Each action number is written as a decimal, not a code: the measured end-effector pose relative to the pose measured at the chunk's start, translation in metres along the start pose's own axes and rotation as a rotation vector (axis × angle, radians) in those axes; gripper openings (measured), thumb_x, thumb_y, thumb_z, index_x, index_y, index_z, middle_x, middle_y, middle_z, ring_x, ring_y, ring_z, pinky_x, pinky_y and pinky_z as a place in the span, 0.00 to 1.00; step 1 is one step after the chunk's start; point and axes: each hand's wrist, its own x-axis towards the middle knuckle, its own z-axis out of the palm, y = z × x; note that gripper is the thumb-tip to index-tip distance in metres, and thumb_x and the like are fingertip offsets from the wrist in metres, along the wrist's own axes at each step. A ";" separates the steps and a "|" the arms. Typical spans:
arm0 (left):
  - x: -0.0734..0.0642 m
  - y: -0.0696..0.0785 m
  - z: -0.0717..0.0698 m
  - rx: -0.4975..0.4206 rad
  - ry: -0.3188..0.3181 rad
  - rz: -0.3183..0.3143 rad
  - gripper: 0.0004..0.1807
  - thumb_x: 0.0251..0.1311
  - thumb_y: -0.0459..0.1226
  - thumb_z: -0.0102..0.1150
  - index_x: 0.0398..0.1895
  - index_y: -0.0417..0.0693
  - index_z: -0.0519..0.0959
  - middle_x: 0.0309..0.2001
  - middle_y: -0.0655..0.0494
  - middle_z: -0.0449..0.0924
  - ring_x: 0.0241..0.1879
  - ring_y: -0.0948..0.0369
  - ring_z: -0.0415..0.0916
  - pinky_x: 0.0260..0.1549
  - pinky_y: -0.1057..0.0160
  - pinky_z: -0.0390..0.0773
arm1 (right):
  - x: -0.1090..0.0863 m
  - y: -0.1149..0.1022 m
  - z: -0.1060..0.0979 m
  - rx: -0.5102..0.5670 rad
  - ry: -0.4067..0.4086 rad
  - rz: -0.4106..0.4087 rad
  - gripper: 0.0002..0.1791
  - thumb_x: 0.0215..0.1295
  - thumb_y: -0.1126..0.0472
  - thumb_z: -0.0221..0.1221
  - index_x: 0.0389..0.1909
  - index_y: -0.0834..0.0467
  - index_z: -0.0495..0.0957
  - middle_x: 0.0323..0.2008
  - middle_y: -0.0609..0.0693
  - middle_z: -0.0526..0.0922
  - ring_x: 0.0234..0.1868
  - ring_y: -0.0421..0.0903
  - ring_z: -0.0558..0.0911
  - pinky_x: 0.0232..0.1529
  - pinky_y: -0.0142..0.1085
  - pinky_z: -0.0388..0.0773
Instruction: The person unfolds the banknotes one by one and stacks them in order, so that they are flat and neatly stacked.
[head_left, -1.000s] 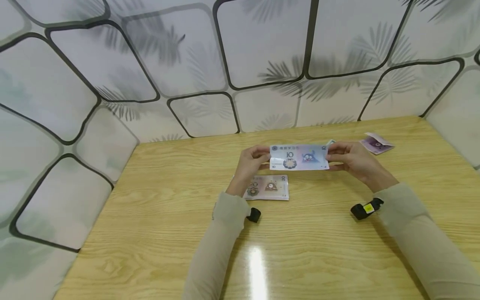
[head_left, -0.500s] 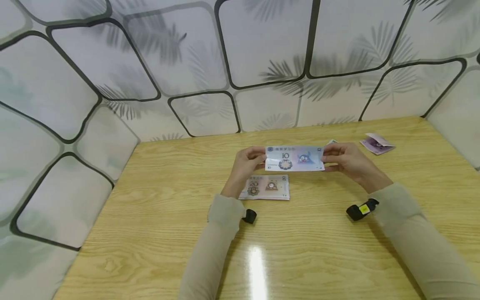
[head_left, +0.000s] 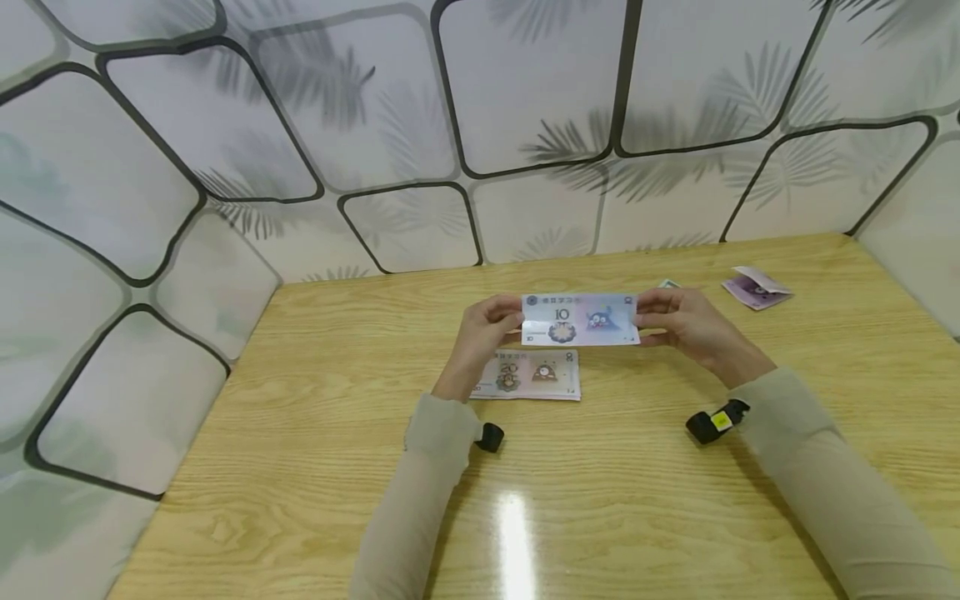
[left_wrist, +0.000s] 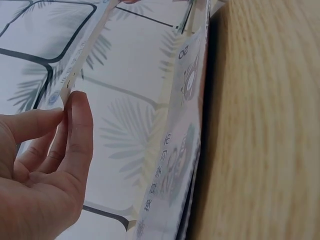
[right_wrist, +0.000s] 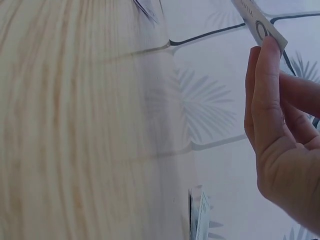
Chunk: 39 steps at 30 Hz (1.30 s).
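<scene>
Left grip [head_left: 478, 340] pinches the left end of a single 10 note [head_left: 580, 320] between thumb and fingers, one black wrist device [head_left: 491, 437] strapped below it. Partly behind that wrist, one stack of 20 notes [head_left: 536, 375] lies flat on the wood-grain counter [head_left: 315, 375]; its left end is hidden, and the notes in it cannot be counted. The 10 note spans the gap between the two hands, held clear of the counter just beyond the stack, printed face toward the viewer. One greenish paper [head_left: 669, 284] shows only a corner behind the right grip [head_left: 686, 329], which pinches the 10 note's right end; a second black wrist device [head_left: 716, 422] hangs below. Farthest right, near the back edge, rests one folded purple note [head_left: 756, 288], its upper flap raised.
</scene>
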 end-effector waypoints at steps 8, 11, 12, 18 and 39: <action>-0.005 0.000 -0.006 -0.051 -0.017 -0.012 0.19 0.62 0.30 0.53 0.56 0.44 0.71 0.37 0.49 0.77 0.35 0.58 0.76 0.31 0.62 0.81 | 0.004 0.001 0.006 -0.029 -0.009 0.007 0.21 0.61 0.71 0.55 0.56 0.63 0.64 0.33 0.51 0.75 0.33 0.43 0.78 0.34 0.38 0.81; -0.005 0.000 -0.006 -0.049 -0.025 -0.009 0.20 0.61 0.30 0.53 0.58 0.47 0.71 0.36 0.50 0.77 0.33 0.59 0.75 0.28 0.63 0.80 | 0.005 0.002 0.007 -0.032 -0.020 -0.011 0.22 0.61 0.72 0.55 0.57 0.60 0.66 0.32 0.52 0.75 0.31 0.43 0.77 0.34 0.40 0.81; -0.005 -0.001 -0.007 -0.040 -0.035 -0.008 0.20 0.61 0.30 0.54 0.57 0.48 0.72 0.37 0.50 0.76 0.33 0.59 0.75 0.27 0.64 0.80 | 0.006 0.002 0.007 -0.037 -0.022 -0.017 0.22 0.61 0.72 0.55 0.56 0.58 0.67 0.32 0.52 0.75 0.31 0.44 0.77 0.34 0.40 0.81; -0.006 0.000 -0.010 0.041 -0.094 -0.013 0.15 0.59 0.29 0.55 0.50 0.47 0.78 0.42 0.48 0.75 0.33 0.60 0.74 0.28 0.65 0.79 | 0.007 0.002 0.010 -0.061 -0.047 -0.021 0.22 0.59 0.72 0.57 0.55 0.58 0.69 0.33 0.53 0.75 0.31 0.45 0.78 0.32 0.42 0.81; -0.011 -0.001 -0.031 0.086 -0.179 -0.009 0.26 0.53 0.22 0.58 0.56 0.44 0.72 0.51 0.47 0.72 0.38 0.57 0.77 0.37 0.61 0.80 | 0.013 0.008 0.025 -0.170 -0.141 -0.047 0.17 0.57 0.73 0.59 0.49 0.63 0.76 0.42 0.54 0.77 0.36 0.48 0.81 0.34 0.41 0.81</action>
